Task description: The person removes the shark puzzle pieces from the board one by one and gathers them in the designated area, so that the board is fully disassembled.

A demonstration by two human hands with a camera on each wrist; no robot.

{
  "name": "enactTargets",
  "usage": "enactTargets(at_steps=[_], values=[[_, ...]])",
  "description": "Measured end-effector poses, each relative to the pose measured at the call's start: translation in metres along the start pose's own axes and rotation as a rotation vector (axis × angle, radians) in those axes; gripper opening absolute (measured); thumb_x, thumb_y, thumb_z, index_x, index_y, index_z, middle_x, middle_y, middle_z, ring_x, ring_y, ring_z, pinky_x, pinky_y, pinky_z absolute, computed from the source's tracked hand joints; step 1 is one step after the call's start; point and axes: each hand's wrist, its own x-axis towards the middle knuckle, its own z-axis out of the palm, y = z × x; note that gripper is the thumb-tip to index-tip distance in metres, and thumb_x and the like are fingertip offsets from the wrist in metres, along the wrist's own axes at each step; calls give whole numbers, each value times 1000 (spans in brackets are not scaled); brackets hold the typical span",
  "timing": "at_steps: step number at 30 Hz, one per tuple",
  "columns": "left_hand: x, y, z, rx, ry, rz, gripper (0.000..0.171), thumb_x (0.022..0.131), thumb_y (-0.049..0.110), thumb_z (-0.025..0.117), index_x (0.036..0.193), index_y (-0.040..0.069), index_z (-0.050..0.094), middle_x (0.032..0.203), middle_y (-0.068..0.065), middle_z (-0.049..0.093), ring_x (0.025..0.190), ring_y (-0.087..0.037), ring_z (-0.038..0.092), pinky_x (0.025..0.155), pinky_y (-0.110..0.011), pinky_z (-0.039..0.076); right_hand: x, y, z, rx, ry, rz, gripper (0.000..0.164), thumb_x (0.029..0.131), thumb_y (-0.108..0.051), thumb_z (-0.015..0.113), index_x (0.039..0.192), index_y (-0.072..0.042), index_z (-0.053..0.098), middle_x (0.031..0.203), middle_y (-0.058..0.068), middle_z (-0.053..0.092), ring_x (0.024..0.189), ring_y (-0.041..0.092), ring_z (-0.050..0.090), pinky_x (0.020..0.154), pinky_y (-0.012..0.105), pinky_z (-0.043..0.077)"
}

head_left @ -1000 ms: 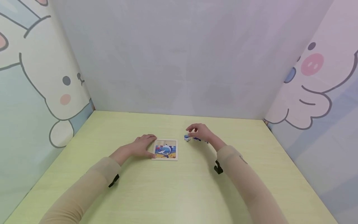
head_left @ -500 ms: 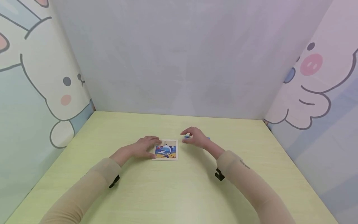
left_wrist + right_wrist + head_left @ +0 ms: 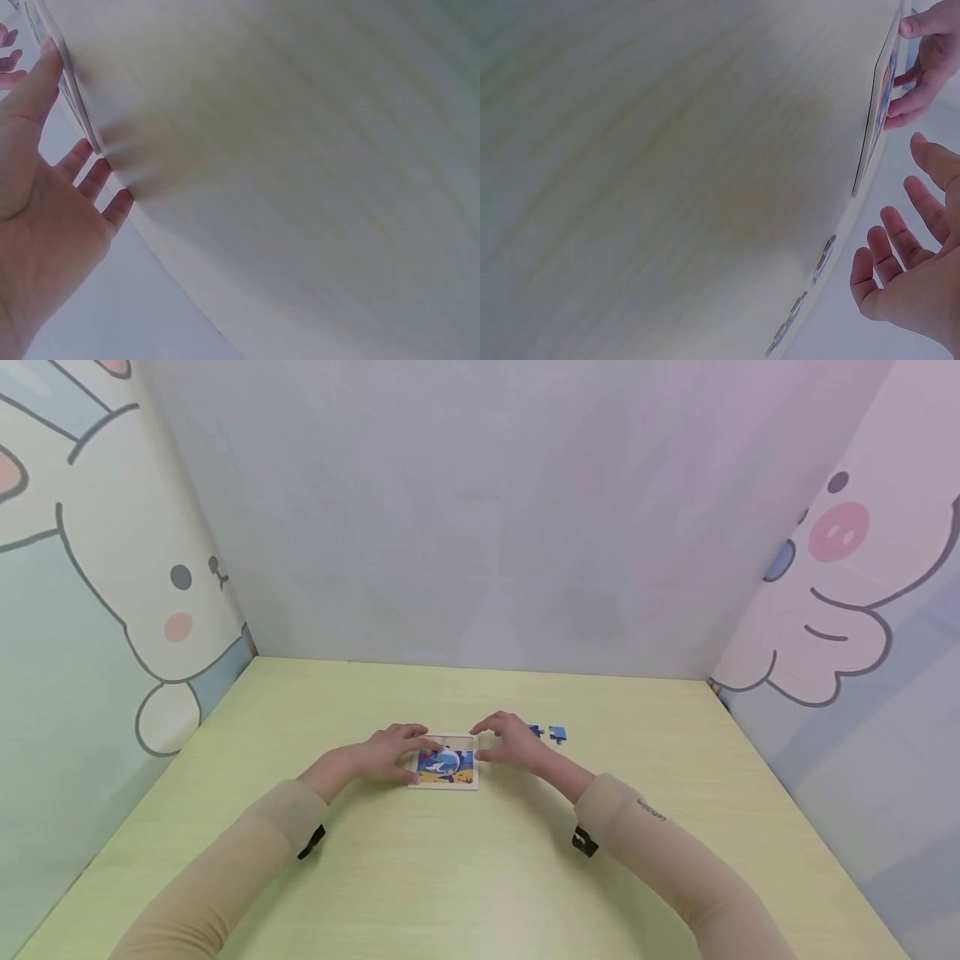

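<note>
A small framed picture puzzle (image 3: 444, 763) lies flat on the pale green table (image 3: 480, 860); it shows a whale on blue. My left hand (image 3: 408, 752) rests on its left edge with straight fingers, thumb along the near corner. In the left wrist view the thumb (image 3: 30, 82) lies against the frame's rim (image 3: 71, 90). My right hand (image 3: 482, 743) hovers at the frame's top right corner, fingers spread and relaxed. The right wrist view shows that hand (image 3: 907, 255) with nothing between its fingers. Loose blue pieces (image 3: 557, 734) lie just right of it.
Papered walls with cartoon animals close in the table on the left (image 3: 112, 610), back and right (image 3: 840, 610). The loose pieces (image 3: 823, 256) show as thin edges on the table in the right wrist view.
My right hand has moved left from the loose pieces to the frame's top right corner, uncovering two blue pieces. My left hand has stayed on the frame's left edge.
</note>
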Motion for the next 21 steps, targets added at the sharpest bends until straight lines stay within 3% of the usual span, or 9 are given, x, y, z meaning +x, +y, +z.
enactTargets(at_steps=[8,21], values=[[0,1,0,30,-24,3,60,89,41,62,144,31,39,153,-15,23,138,-42,22,103,-66,24,3,-1,9,-54,-76,13,37,80,-27,76,115,-17,67,123,5,60,120,28,49,103,46,37],[2,1,0,34,-35,-12,59,89,41,63,143,33,40,153,-14,23,138,-41,21,104,-64,24,5,-9,14,-109,-110,32,30,78,-28,77,105,-16,72,116,7,57,109,25,52,98,42,40]])
